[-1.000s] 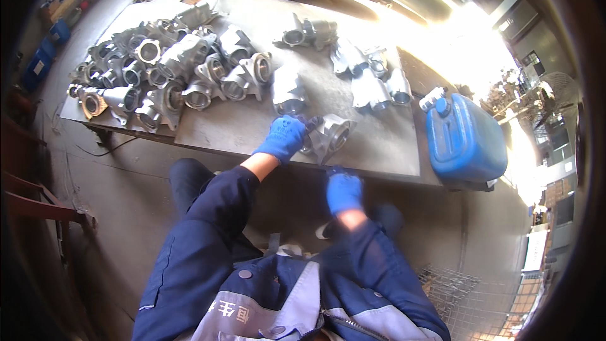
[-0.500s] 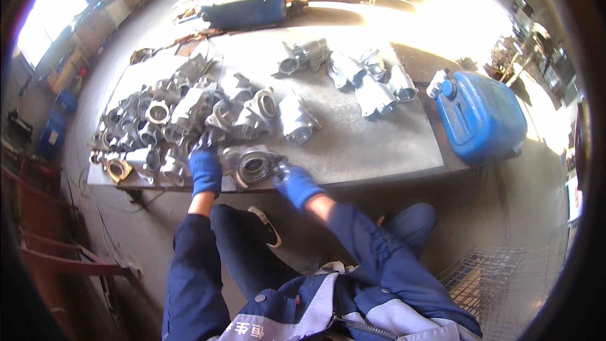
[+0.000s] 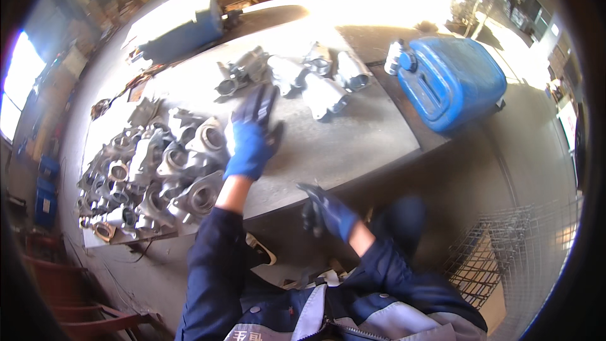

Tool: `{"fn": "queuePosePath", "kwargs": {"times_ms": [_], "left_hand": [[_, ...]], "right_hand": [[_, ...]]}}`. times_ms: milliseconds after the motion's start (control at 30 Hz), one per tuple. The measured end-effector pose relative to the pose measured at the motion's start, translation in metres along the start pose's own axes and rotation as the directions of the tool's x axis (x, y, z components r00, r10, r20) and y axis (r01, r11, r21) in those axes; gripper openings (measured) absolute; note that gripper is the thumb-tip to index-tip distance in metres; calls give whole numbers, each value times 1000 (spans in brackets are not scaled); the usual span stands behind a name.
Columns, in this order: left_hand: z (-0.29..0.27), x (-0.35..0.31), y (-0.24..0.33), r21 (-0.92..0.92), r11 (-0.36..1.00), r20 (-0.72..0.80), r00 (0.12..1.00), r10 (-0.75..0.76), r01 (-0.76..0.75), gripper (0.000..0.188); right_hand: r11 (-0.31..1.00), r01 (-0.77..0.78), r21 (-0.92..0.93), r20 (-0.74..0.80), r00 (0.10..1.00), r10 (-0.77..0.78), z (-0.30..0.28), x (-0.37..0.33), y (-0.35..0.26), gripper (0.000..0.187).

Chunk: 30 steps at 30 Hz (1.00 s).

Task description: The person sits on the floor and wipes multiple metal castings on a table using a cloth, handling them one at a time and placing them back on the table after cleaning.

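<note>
Noting castings heaped left of the jug, seemingly self-bracing; my left hand and right hand open, apparently empty.

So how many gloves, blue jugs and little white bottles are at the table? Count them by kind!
Gloves: 2, one on the left hand, one on the right hand
Blue jug: 1
Little white bottle: 1
Total: 4
The metal parts aren't included.
</note>
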<state>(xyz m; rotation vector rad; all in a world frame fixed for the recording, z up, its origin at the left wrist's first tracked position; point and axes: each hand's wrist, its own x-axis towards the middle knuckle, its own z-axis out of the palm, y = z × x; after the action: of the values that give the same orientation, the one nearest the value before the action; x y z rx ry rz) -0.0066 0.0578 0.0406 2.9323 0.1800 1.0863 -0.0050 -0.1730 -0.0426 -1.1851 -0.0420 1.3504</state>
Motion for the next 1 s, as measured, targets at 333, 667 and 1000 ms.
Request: {"fn": "queuePosePath", "kwargs": {"times_ms": [333,667,1000], "left_hand": [[175,120,49,-1,936,561,775,292,-352,56],[79,15,65,-199,972,526,823,214,-125,78],[20,-77,79,-261,957,177,981,-82,127,77]], "right_hand": [[894,107,434,121,977,-176,-97,-66,59,53],[830,472,-299,-276,790,-548,-91,-30,18,21],[682,501,-534,-110,758,-643,-49,-11,27,17]]}}
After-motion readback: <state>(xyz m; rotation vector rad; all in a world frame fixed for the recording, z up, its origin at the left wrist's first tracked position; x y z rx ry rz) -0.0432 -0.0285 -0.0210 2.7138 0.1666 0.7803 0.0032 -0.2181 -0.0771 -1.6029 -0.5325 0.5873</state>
